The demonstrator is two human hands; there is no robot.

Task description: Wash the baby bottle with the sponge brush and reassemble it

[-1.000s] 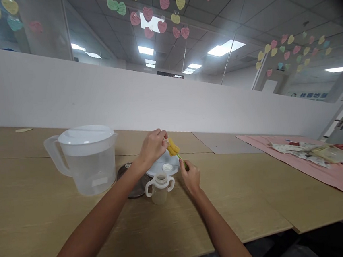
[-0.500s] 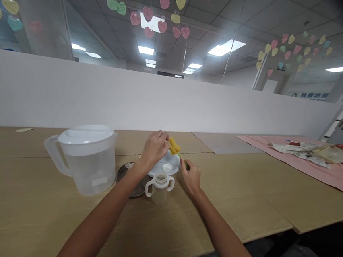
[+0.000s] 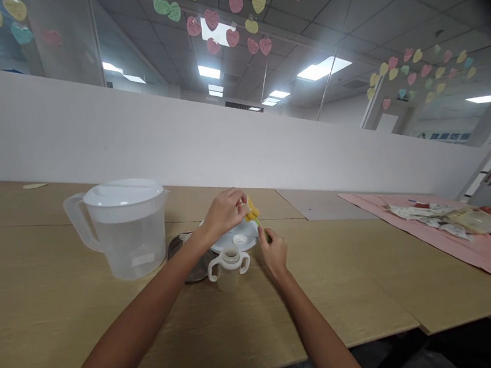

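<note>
My right hand point(image 3: 273, 249) is closed round the green handle of a small brush with a yellow sponge head point(image 3: 253, 211). Pinched in the fingers of my left hand point(image 3: 227, 210) is a small pale, see-through piece that looks like a bottle nipple point(image 3: 243, 208), partly hidden by the fingers. It is against the sponge head. Just below the hands stands a clear baby bottle point(image 3: 228, 279) with two white handles and an open neck. Behind it, a white ring point(image 3: 239, 239) lies on a pale plate-like piece point(image 3: 222, 246), partly covered by my left hand.
A large lidded plastic jug point(image 3: 132, 241) with clear liquid stands at the left. Beside it sits a dark round tray point(image 3: 199, 267), partly under my left forearm. On the right, a pink cloth point(image 3: 465, 255) bears a doll and some clothing. A white wall point(image 3: 207, 147) bounds the table's back.
My left hand has shifted slightly right, and its fingers now cover more of the sponge head. The pale piece shows more clearly. My right hand has barely moved.
</note>
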